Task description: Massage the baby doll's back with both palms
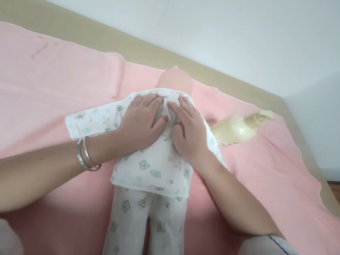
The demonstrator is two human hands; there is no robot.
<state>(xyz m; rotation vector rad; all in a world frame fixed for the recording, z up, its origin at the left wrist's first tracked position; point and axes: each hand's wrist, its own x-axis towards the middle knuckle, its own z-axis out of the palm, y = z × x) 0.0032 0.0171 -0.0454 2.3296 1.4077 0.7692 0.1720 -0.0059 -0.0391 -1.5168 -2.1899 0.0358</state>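
A baby doll in a white long-sleeved top [151,175] with green animal prints lies on a pink blanket. Only the smooth round dome of its head [176,80] shows beyond the collar; no face is visible. My left hand [142,121] rests flat on the upper left of the top, its thumb angled toward the middle. On the upper right lies my right hand [190,132], fingers extended and thumb tucked close. Between the hands the cloth is slightly creased. The doll's matching trousers [163,227] extend toward me.
The pink blanket [55,70] covers most of the tan surface [86,20] beneath. A shiny pale yellow bottle-like object [235,130], partly blurred, lies right of the doll. White walls [221,25] rise behind. Two silver bangles [86,156] circle my left wrist.
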